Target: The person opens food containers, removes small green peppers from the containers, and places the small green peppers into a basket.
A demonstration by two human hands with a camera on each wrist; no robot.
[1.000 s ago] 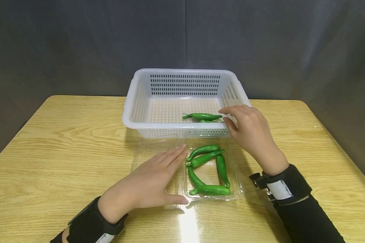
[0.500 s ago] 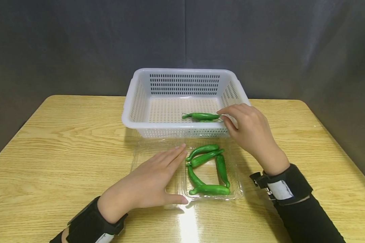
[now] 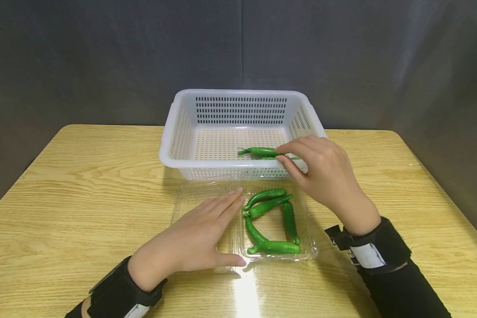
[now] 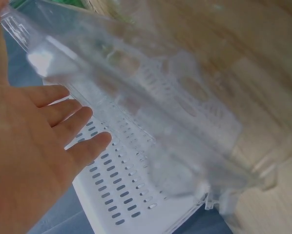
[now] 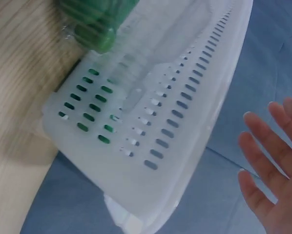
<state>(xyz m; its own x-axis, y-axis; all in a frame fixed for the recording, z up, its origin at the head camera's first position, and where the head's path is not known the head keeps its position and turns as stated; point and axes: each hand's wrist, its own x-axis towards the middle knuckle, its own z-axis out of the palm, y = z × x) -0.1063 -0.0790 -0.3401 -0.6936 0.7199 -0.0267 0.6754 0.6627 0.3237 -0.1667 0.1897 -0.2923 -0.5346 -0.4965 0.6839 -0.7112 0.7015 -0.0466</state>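
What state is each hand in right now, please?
Left hand: open, fingers extended over the clear container.
Right hand: at a green pepper in the basket; grip cannot be told.

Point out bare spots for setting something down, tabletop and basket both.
Bare tabletop lies left of the basket and left hand, and right of the basket and right hand. Inside the basket, the left and rear floor is free. Crowded: its front right, with green peppers and the right hand, and the right half of the clear container, holding five more.
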